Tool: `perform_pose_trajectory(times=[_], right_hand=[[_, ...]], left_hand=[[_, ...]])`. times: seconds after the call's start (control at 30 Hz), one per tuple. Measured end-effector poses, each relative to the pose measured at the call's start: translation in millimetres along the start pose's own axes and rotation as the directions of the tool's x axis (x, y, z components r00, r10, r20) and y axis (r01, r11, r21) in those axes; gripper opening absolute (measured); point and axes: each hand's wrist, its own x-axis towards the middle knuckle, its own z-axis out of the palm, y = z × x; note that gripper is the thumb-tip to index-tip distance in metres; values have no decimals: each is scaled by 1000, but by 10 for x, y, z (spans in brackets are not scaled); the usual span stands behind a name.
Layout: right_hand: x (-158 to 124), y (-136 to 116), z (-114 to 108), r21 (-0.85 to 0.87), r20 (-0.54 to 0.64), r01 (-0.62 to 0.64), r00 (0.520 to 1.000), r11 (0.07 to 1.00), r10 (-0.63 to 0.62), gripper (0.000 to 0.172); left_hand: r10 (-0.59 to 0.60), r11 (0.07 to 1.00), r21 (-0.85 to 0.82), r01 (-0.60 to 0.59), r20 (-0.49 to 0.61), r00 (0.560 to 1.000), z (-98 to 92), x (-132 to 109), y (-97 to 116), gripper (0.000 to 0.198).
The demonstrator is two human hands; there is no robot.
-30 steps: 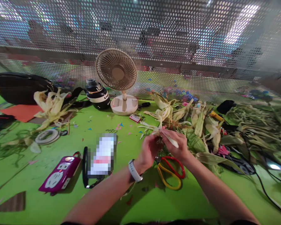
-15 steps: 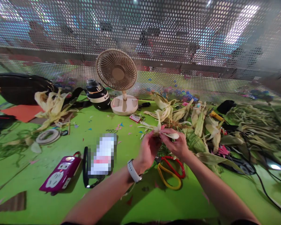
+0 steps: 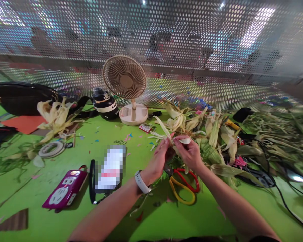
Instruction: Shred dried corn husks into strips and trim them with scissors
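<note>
My left hand (image 3: 159,158) and my right hand (image 3: 189,153) meet above the green table (image 3: 111,215), both pinched on a pale corn husk piece (image 3: 170,137) whose thin leaves stick out up and to the left. A white band sits on my left wrist. Under my hands lie scissors (image 3: 183,185) with red and yellow handles. Just beyond my hands spreads a heap of corn husks (image 3: 209,132).
A small beige fan (image 3: 126,85) stands at the back beside a dark helmet-shaped object (image 3: 104,104). A purple power strip (image 3: 64,190), a tape roll (image 3: 52,148), another husk bundle (image 3: 57,116) and a black bag (image 3: 20,97) lie left. Black cables (image 3: 280,188) run right. A perforated metal screen closes the back.
My hands have shifted slightly up and away with the husk piece. The right hand has turned the pale strip so that its end now curls over my fingers.
</note>
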Motion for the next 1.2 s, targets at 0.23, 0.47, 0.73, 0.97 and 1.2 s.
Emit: perform_pose_trajectory(times=[0.23, 0.47, 0.73, 0.97, 1.2], right_hand=[[35, -35, 10, 92, -22, -94, 995, 991, 96, 16], [71, -30, -25, 52, -33, -69, 997, 996, 71, 15], [107, -28, -61, 154, 75, -204, 978, 967, 194, 23], [223, -77, -209, 210, 358, -470, 853, 857, 381, 46], [293, -113, -432, 63, 428, -448, 820, 892, 381, 60]], left_hand=[[37, 998, -45, -38, -21, 999, 9, 25, 22, 27], [-100, 993, -55, 100, 5, 995, 0, 38, 114, 28], [-59, 997, 57, 58, 19, 998, -15, 90, 152, 32], [163, 948, 280, -155, -6, 987, -155, 226, 148, 23], [177, 919, 366, -148, -48, 983, -177, 262, 232, 31]])
